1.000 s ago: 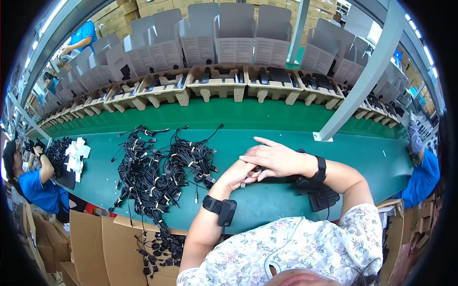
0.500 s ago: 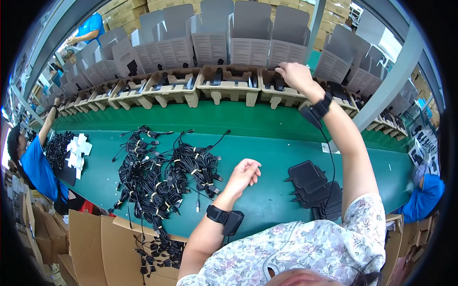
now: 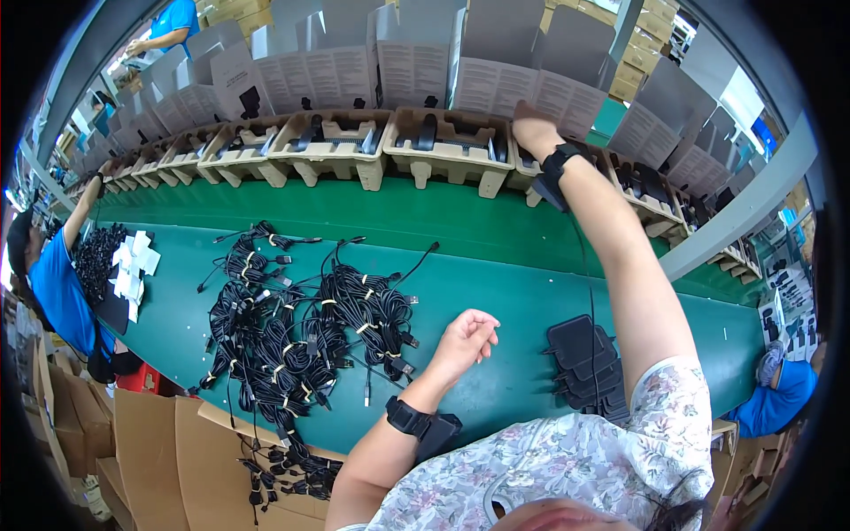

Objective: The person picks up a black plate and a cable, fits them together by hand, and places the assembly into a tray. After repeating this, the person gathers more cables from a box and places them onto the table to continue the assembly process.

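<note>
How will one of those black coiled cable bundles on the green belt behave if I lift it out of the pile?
The cable bundles are each tied with a light band, so one should probably lift as a soft coil. Loose plug ends stick out and overlap, so neighbours may snag and drag along. They look light and unlikely to roll.

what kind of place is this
Most likely a factory packing line. A long green conveyor belt carries a pile of bundled black cables, a row of pulp trays with printed box sleeves runs behind it, and other workers sit along the belt.
</note>
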`<state>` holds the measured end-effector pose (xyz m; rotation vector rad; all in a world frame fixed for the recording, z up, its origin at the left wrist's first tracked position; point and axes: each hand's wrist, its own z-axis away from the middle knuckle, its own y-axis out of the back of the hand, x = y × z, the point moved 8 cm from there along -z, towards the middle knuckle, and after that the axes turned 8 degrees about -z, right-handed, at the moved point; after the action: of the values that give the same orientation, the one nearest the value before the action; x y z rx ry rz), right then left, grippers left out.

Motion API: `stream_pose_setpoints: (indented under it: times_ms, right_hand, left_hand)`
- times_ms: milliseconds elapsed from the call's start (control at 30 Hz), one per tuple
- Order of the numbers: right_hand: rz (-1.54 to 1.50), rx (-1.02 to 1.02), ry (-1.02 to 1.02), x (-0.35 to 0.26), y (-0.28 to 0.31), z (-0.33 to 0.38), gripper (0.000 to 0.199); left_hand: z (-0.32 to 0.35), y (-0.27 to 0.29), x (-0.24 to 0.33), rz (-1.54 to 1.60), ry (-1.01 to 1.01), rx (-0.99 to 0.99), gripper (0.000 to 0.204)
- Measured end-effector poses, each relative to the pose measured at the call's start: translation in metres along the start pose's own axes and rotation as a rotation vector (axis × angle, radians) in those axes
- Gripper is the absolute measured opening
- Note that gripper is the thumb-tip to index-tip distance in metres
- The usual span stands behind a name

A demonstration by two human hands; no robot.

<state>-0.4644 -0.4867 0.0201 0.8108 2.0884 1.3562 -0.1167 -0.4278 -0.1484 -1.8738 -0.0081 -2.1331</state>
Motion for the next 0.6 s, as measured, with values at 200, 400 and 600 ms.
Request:
stream_pose_setpoints:
  times_ms: [200, 400, 600]
  right_hand:
    - [-0.423, 0.445, -0.101, 0.014, -0.007, 0.019, 0.032]
    - [-0.177, 0.242, 0.089, 0.024, -0.001, 0.015, 0.027]
    - [-0.325, -0.083, -0.093, 0.037, -0.023, 0.017, 0.021]
  left_hand:
    - [-0.001, 0.002, 0.001, -0.005, -0.026, 0.042, 0.010]
    - [-0.002, 0.002, 0.005, -0.026, -0.044, 0.050, 0.009]
    - [0.001, 0.008, 0.001, -0.051, -0.050, 0.090, 0.007]
